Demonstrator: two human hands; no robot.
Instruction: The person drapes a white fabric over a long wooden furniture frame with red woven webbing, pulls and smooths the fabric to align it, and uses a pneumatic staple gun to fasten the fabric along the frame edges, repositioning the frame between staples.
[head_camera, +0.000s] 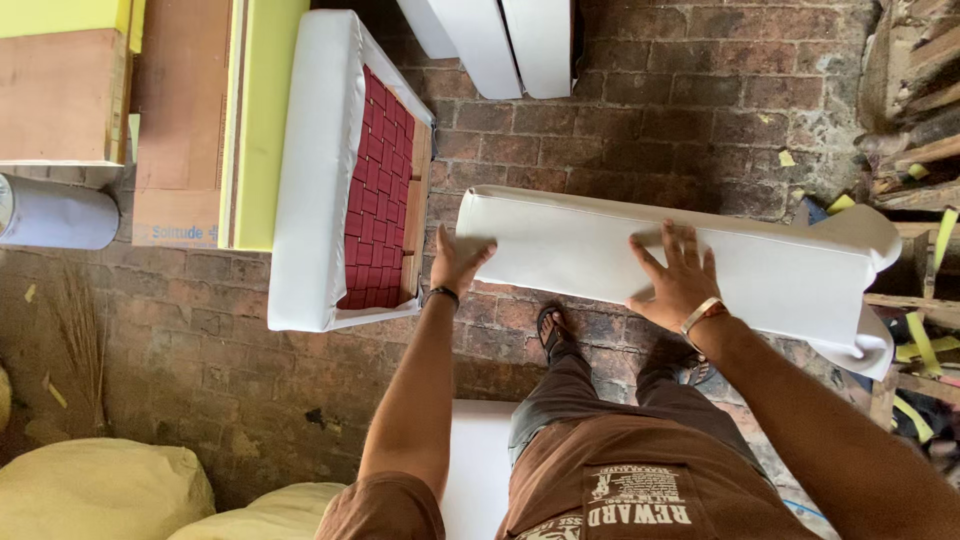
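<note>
A long cushion covered in white leatherette lies across in front of me above the brick floor, its loose cover bunched at the right end. My left hand grips its left end, fingers wrapped on the edge. My right hand lies flat with spread fingers on the cushion's middle, pressing the cover. I wear a dark band on the left wrist and a light strap on the right.
A white upholstered seat frame with red webbing stands on its side at the left. Yellow foam and wooden boards lean beyond it. More white cushions are at the top. Yellowish sacks lie bottom left, wood scraps at right.
</note>
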